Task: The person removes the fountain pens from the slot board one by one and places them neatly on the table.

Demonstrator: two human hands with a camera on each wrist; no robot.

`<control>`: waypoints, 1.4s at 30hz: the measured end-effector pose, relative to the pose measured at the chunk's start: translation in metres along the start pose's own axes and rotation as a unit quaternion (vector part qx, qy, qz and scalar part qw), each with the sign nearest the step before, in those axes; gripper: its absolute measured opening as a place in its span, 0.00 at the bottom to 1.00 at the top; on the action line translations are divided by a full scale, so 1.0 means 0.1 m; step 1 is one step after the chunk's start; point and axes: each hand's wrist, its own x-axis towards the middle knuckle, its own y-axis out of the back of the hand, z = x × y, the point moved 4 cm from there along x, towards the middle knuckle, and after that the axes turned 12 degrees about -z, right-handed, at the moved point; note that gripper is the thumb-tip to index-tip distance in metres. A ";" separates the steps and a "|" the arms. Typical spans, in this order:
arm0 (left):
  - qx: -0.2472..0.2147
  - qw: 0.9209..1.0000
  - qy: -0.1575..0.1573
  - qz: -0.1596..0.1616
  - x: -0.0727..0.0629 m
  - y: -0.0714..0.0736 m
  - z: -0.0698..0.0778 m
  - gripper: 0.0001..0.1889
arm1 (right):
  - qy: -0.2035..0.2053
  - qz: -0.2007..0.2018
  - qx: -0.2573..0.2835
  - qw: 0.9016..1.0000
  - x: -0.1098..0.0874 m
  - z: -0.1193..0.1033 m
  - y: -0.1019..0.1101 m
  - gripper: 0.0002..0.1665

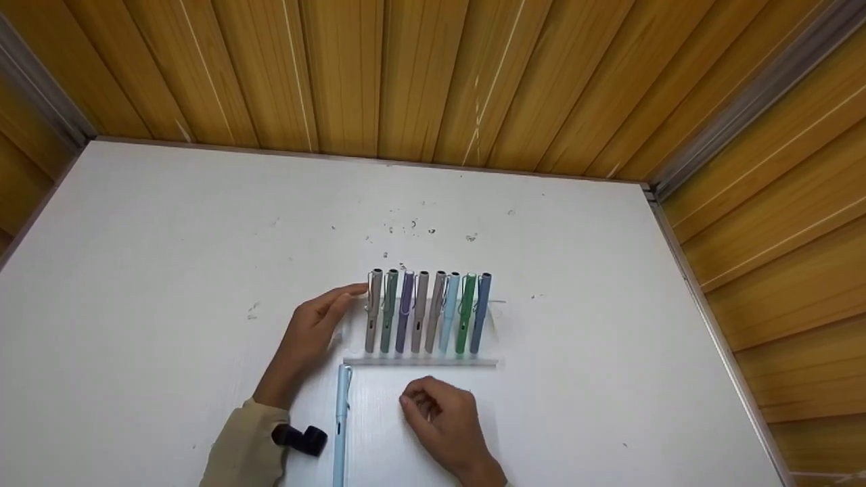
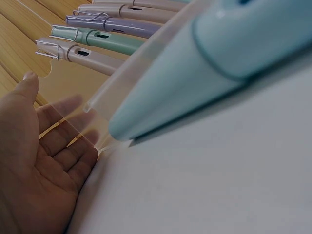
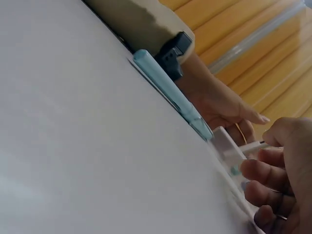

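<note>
A clear acrylic pen stand (image 1: pixel 419 362) bears a row of several pens: greyish ones, a dull green pen (image 1: pixel 389 311), a purple pen (image 1: pixel 405 311), a light blue pen (image 1: pixel 449 314), a bright green pen (image 1: pixel 465 314) and a dark blue pen (image 1: pixel 481 314). At its left side is my left hand (image 1: pixel 318 331); in the left wrist view its extended fingers (image 2: pixel 63 141) lie against the clear panel. Another light blue pen (image 1: pixel 340 426) lies on the table, left of and in front of the stand. My right hand (image 1: pixel 446 423), fingers loosely curled and holding nothing, is in front of the stand.
The white table (image 1: pixel 169 270) has small dark scuff marks behind the stand. Wood-look panels (image 1: pixel 338 74) rise at the back and right. A black camera mount (image 1: pixel 301 439) on the left sleeve sits close to the lying pen.
</note>
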 end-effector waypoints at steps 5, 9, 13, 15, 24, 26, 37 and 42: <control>0.003 1.000 0.002 -0.001 0.00 0.00 0.00 0.18 | 0.035 0.082 -0.028 0.996 -0.02 0.11 0.23 0.10; -0.002 1.000 0.003 -0.001 -0.01 0.01 -0.01 0.18 | 0.055 0.131 -0.050 0.989 -0.02 0.16 0.37 0.11; -0.003 1.000 -0.001 -0.001 0.00 0.01 -0.02 0.18 | 0.067 0.189 -0.090 0.976 -0.01 0.22 0.51 0.13; -0.001 1.000 -0.003 0.000 0.00 0.01 -0.01 0.18 | 0.064 0.218 -0.099 0.969 0.00 0.28 0.57 0.13; -0.003 1.000 0.000 -0.002 0.00 0.01 -0.01 0.18 | -0.029 0.282 -0.067 0.957 0.11 0.53 0.76 0.08; -0.004 1.000 0.003 -0.002 0.00 0.01 -0.01 0.18 | -0.058 0.274 -0.039 0.959 0.14 0.57 0.77 0.08; 0.007 1.000 0.008 0.002 -0.01 -0.01 -0.01 0.18 | -0.143 0.194 0.185 0.953 0.25 0.72 0.80 0.10; 0.011 1.000 0.013 -0.001 -0.01 -0.01 0.00 0.18 | -0.165 0.180 0.193 0.950 0.24 0.72 0.79 0.13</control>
